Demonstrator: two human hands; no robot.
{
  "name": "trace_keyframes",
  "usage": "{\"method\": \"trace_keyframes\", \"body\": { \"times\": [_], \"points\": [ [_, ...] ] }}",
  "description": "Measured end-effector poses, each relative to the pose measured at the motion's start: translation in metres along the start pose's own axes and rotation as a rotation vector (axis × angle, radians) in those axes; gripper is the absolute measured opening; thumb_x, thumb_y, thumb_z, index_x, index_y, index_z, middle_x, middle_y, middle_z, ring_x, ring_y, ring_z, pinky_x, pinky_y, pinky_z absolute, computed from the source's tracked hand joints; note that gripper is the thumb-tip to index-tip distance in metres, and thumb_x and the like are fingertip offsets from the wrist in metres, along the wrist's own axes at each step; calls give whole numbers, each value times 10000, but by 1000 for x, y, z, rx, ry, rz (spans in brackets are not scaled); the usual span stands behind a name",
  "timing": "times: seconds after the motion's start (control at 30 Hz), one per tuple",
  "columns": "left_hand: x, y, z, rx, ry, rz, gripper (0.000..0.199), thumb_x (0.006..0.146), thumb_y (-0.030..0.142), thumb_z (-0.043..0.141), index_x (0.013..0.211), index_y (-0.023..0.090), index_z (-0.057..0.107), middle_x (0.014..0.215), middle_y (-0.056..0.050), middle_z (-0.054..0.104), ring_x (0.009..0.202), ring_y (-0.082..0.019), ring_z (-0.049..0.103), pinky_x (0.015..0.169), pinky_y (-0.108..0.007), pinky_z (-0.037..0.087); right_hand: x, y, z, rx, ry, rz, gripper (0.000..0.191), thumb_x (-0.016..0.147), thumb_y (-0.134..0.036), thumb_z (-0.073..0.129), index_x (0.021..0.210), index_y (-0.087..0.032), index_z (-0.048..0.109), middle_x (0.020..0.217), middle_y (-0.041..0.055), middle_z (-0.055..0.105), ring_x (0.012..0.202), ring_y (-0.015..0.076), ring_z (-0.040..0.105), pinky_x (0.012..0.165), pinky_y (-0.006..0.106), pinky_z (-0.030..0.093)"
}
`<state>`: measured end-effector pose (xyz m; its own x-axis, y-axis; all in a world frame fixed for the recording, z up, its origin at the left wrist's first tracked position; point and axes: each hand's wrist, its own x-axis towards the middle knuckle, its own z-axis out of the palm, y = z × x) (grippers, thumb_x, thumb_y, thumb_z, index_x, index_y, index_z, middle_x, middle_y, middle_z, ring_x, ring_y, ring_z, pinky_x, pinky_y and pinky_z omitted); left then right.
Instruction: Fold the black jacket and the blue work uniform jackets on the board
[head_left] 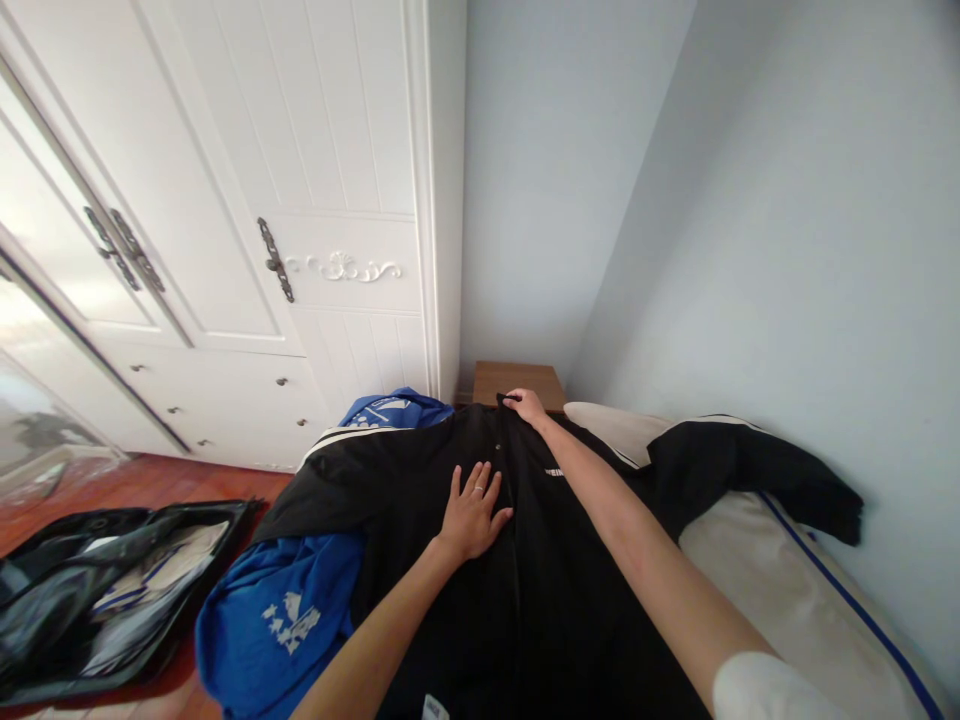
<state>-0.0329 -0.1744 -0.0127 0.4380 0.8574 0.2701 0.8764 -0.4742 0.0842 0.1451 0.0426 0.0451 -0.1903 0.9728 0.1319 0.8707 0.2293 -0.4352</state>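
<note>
A black jacket [570, 590] with white shoulder stripes lies spread on the bed, front side up. My left hand [472, 510] rests flat on its chest, fingers apart, just left of the front closure. My right hand [525, 405] reaches to the far end and pinches the collar at the top of the closure. One sleeve [750, 470] stretches out to the right over the mattress.
Blue garments with white print [277, 610] lie beside the jacket at the left, another [394, 408] behind it. An open black suitcase [97, 590] sits on the wood floor. A white wardrobe [247, 220] stands left; a wooden nightstand [517, 380] sits in the corner. The mattress [795, 600] borders the right wall.
</note>
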Motion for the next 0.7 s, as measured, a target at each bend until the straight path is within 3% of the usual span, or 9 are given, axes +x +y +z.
{"method": "trace_keyframes", "body": {
  "times": [0.07, 0.17, 0.27, 0.37, 0.5, 0.6, 0.7],
  "points": [
    [2, 4, -2, -4, -2, -29, 655, 988, 565, 247, 1501, 180, 380, 1568, -139, 340, 1481, -282, 236, 1202, -585, 107, -9, -4, 8, -33, 18, 36, 251, 937, -260, 543, 1116, -151, 682, 1148, 126, 699, 1080, 225, 633, 932, 315, 454],
    [7, 9, -4, -21, -13, -79, 657, 987, 570, 232, 1488, 181, 405, 1561, -142, 352, 1478, -275, 247, 1206, -574, 91, -23, -13, 6, -81, 79, 37, 336, 969, -255, 482, 1249, -117, 607, 1282, 200, 611, 1226, 279, 542, 1039, 400, 385],
    [12, 10, -3, -26, -13, -96, 664, 989, 566, 219, 1486, 167, 408, 1559, -158, 347, 1478, -281, 246, 1201, -585, 68, -47, -24, -6, -99, 106, -63, 416, 989, -277, 436, 1377, -153, 515, 1429, 155, 503, 1348, 250, 423, 1136, 387, 287],
    [17, 9, -4, -21, -23, -85, 658, 991, 556, 233, 1493, 163, 394, 1564, -164, 332, 1479, -291, 240, 1196, -595, 56, -95, -30, -18, -132, 86, -274, 458, 966, -294, 468, 1404, -168, 507, 1473, 131, 460, 1386, 251, 376, 1166, 407, 260],
    [14, 10, -18, -21, -75, -53, 626, 995, 522, 266, 1459, 140, 442, 1550, -174, 360, 1477, -298, 245, 1190, -593, 115, -191, -27, -18, -129, -11, -510, 536, 934, -389, 529, 1440, -217, 485, 1496, 122, 446, 1399, 285, 375, 1164, 484, 280],
    [-3, 15, -28, -5, 14, -35, 588, 1006, 473, 262, 1429, 127, 477, 1554, -164, 361, 1494, -274, 195, 1204, -533, 141, -245, -16, -6, -132, -24, -510, 587, 945, -472, 505, 1485, -256, 424, 1555, 103, 370, 1440, 295, 317, 1182, 515, 252],
    [-25, 18, -27, -11, -21, -5, 641, 997, 526, 256, 1445, 111, 453, 1560, -174, 344, 1492, -287, 196, 1202, -533, 147, -264, -2, 10, -145, -66, -392, 585, 992, -496, 389, 1501, -209, 397, 1570, 121, 335, 1464, 276, 277, 1190, 502, 244]
  ]
}}
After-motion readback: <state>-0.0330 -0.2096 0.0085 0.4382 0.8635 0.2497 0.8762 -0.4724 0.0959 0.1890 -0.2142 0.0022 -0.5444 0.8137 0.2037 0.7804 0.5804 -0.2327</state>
